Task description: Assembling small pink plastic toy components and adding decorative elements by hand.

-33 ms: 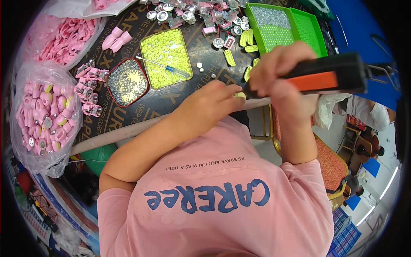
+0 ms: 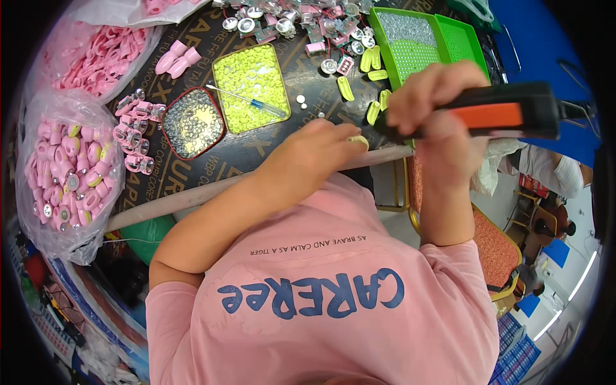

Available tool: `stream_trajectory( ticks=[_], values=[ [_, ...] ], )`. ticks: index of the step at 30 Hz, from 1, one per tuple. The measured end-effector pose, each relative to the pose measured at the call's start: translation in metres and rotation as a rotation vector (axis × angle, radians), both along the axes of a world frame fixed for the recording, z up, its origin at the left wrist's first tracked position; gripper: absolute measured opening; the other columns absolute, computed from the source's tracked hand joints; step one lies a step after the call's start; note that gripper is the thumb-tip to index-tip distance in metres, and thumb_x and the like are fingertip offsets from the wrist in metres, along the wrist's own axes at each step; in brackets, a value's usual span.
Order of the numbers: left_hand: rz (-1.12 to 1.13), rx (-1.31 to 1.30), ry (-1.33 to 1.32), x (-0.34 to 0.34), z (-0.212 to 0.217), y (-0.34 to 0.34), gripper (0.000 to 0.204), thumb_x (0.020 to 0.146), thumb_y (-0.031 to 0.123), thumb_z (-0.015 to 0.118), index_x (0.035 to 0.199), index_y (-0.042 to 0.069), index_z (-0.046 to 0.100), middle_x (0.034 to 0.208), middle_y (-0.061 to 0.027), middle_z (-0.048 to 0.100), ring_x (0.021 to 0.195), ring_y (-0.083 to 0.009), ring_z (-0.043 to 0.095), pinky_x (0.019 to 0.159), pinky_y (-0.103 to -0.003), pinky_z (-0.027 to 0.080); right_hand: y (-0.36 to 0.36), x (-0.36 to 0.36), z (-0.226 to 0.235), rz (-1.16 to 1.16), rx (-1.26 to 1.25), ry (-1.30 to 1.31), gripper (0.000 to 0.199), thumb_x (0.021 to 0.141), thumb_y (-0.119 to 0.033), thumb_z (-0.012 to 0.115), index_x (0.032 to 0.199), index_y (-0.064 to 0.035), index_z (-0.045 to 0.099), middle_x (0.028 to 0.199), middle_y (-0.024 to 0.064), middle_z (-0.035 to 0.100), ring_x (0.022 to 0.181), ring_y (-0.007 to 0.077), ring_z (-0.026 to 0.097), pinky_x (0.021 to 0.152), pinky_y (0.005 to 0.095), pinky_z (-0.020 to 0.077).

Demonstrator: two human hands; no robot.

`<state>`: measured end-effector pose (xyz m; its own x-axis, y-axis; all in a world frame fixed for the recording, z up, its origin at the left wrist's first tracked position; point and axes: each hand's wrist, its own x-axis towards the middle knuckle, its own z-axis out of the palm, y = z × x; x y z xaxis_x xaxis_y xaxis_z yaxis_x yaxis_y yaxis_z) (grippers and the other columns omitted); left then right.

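My left hand [image 2: 319, 156] rests at the near edge of the dark table [image 2: 301, 77], with its fingertips pinching a small yellow-green piece [image 2: 360, 140]. My right hand [image 2: 431, 106] grips a black and orange electric screwdriver [image 2: 507, 112] held level. The tool's tip points left, toward the piece in my left hand. My pink shirt fills the lower part of the view.
On the table are a tray of yellow-green pieces [image 2: 252, 80], a red-rimmed tray of metal rings [image 2: 192, 122], a small blue-handled screwdriver [image 2: 247, 101], green trays [image 2: 410, 45] and loose yellow-green parts [image 2: 372, 64]. Bags of pink parts [image 2: 64, 173] lie at the left. Another person [image 2: 552, 173] sits at the right.
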<state>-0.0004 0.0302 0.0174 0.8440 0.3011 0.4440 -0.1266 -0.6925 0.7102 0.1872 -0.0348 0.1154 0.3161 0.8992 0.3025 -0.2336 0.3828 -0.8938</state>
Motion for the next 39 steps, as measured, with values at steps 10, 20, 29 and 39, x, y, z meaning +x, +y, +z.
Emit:
stream_trajectory(
  ticks=[10,20,29,39],
  values=[
    [0.017,-1.730,-0.024,-0.041,0.044,0.069,0.049,0.097,0.017,0.061,0.138,-0.008,0.053,0.120,-0.0191,0.068,0.093,-0.0237,0.072,0.076,-0.032,0.059,-0.013,0.024,0.008,-0.473,-0.697,-1.343,0.037,0.082,-0.003,0.078,0.117,0.0011,0.066,0.104,0.0113,0.071,0.097,0.0195,0.069,0.090,0.0352,0.0549],
    [-0.079,-1.732,-0.009,-0.039,0.051,0.075,0.042,0.092,0.007,0.055,0.130,-0.010,0.057,0.112,-0.0183,0.070,0.087,-0.0227,0.071,0.068,-0.031,0.058,0.031,-0.051,-0.012,-0.155,-0.225,-0.825,0.036,0.071,0.005,0.072,0.106,-0.0003,0.072,0.106,0.0137,0.072,0.091,0.0220,0.072,0.074,0.0302,0.0596],
    [-0.033,-1.750,-0.037,-0.044,0.045,0.075,0.034,0.095,0.010,0.055,0.123,-0.008,0.062,0.108,-0.0159,0.071,0.084,-0.0210,0.070,0.067,-0.029,0.057,0.042,-0.057,-0.018,-0.029,-0.410,-0.656,0.030,0.074,0.006,0.071,0.104,0.0050,0.071,0.107,0.0135,0.069,0.097,0.0185,0.071,0.085,0.0300,0.0615],
    [0.047,-1.710,-0.031,-0.047,0.045,0.069,0.034,0.096,0.011,0.054,0.124,-0.005,0.063,0.105,-0.0127,0.070,0.086,-0.0188,0.069,0.071,-0.029,0.055,0.043,-0.058,-0.021,0.013,-0.505,-0.530,0.033,0.075,0.006,0.072,0.108,0.0057,0.069,0.110,0.0130,0.067,0.101,0.0190,0.069,0.091,0.0312,0.0592]
  ],
)
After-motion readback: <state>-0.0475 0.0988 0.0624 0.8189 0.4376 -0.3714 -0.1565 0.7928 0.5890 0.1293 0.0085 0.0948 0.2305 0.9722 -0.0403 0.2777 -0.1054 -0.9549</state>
